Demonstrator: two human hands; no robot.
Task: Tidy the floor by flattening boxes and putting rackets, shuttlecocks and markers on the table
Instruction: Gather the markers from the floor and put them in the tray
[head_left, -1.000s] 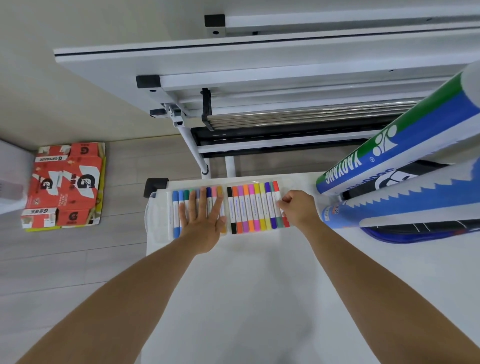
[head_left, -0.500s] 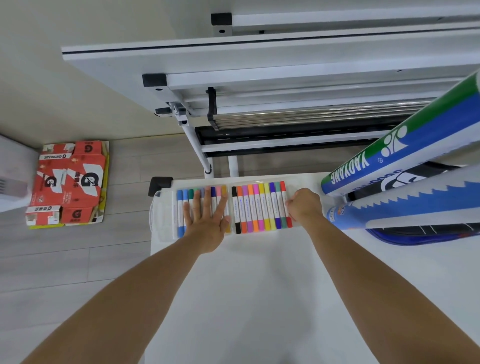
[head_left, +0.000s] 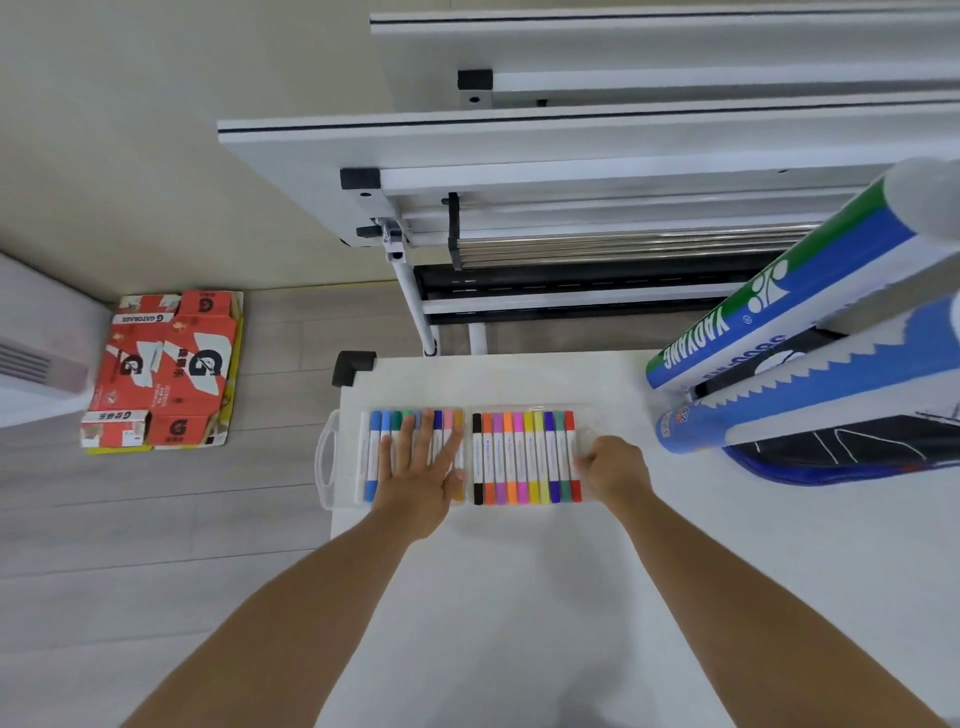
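A clear plastic marker case (head_left: 332, 457) lies open on the white table (head_left: 519, 597) near its far left corner, holding several coloured markers (head_left: 524, 457) in two rows. My left hand (head_left: 421, 467) lies flat, fingers spread, on the left row. My right hand (head_left: 613, 467) has curled fingers at the case's right edge, beside the red marker. Two shuttlecock tubes (head_left: 779, 322) lie at the table's right, over a blue and black racket bag (head_left: 857, 457). Flattened red cardboard boxes (head_left: 166, 369) lie on the floor at left.
A folded white table frame (head_left: 571, 156) leans against the wall behind the table. A white appliance (head_left: 36, 358) stands at the far left on the wood floor. A black corner guard (head_left: 353, 364) caps the table's far left corner.
My head has shifted, so the view now shows more of the folded frame. Both hands stay on the marker case with hardly any movement.
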